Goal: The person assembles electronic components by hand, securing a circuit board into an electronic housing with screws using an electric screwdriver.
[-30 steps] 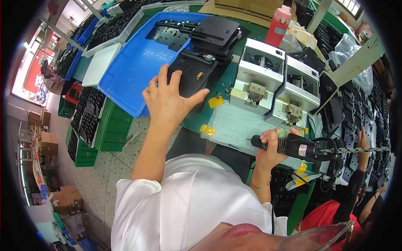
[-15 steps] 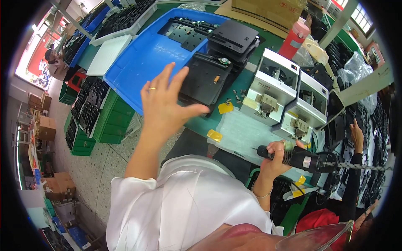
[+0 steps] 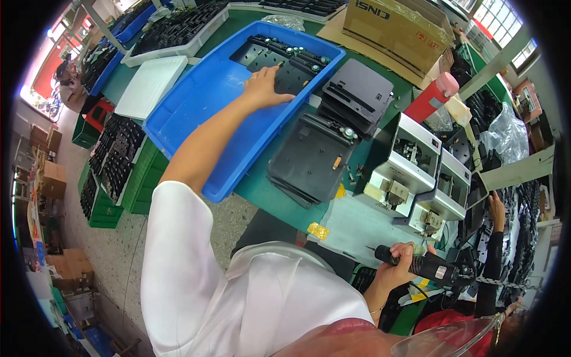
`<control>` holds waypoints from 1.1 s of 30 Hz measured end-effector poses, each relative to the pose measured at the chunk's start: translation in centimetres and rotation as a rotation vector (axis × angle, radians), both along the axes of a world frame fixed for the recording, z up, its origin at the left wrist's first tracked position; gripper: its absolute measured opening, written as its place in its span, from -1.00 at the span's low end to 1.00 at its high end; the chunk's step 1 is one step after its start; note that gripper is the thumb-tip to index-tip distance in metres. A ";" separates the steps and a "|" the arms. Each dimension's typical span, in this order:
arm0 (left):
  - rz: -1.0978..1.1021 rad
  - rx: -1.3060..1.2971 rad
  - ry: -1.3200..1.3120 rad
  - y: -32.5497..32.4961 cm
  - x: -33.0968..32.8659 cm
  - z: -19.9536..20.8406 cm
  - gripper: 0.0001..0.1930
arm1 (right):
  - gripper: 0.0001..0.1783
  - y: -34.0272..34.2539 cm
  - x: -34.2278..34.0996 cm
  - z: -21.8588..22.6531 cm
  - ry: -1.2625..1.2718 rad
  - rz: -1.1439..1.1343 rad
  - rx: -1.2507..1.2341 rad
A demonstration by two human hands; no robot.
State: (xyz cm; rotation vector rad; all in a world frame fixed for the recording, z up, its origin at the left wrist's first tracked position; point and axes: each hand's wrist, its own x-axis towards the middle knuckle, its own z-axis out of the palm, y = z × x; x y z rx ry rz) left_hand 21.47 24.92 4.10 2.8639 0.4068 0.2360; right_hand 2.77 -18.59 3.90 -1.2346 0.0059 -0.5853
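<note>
My left hand (image 3: 263,90) reaches over the blue tray (image 3: 196,134), thumb and fingers apart, at the edge of a black plate (image 3: 291,70) with a hinge-like bar. Whether the fingertips touch it is hard to tell. Several such plates lie overlapped at the tray's far end. In my right hand (image 3: 399,269) is a black electric screwdriver (image 3: 423,265), held nearly level with its bit pointing left. Between the tray and the machines, a stack of black plates (image 3: 309,157) stands near the table edge, and another stack of dark panels (image 3: 360,89) sits behind it.
Two grey-white machines (image 3: 399,160) stand at the right, with small loose metal parts (image 3: 354,174) beside them. A yellow tape piece (image 3: 318,231) lies at the near edge. Farther back are a red bottle (image 3: 433,98) and a cardboard box (image 3: 395,30). A co-worker's hand (image 3: 496,211) is at the far right.
My left hand has moved from above the near black stack, away from me, to the plates in the blue tray. My right hand keeps hold of the screwdriver. The view has shifted.
</note>
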 end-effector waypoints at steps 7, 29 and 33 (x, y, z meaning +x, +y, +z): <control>0.063 0.018 0.097 -1.4 3.0 -2.4 0.08 | -0.45 0.4 -0.5 0.4 0.040 -0.055 -0.021; -0.072 -0.152 -0.047 2.1 2.0 -2.0 -0.01 | -0.42 1.6 7.4 5.8 -0.331 0.093 0.144; -0.081 -0.156 -0.063 2.4 -1.8 1.2 -0.11 | -0.46 1.9 8.3 5.0 -0.371 0.111 -0.009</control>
